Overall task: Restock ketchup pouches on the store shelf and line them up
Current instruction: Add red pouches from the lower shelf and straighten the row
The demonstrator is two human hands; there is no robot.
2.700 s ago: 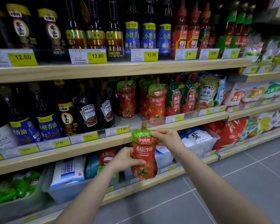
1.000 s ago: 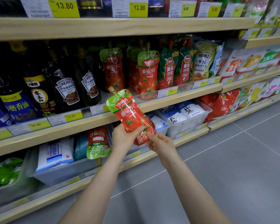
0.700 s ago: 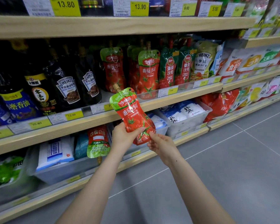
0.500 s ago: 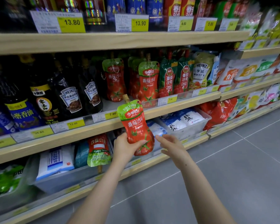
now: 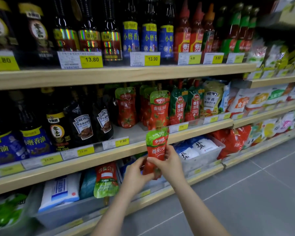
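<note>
Both hands, left hand (image 5: 134, 174) and right hand (image 5: 170, 163), grip the upright ketchup pouch (image 5: 156, 149).

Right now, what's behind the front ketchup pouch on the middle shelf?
More pouches of the same green-and-red kind stand behind the front ketchup pouch, their tops showing at its left. How many fill the row cannot be seen; the front one covers them.

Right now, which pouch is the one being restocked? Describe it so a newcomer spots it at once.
Start at the middle wooden shelf with the row of red ketchup pouches. Just in front of its edge, the left hand and right hand grip one ketchup pouch upright by its lower half. Unlike its neighbours, it is off the shelf, held in the air.
</note>
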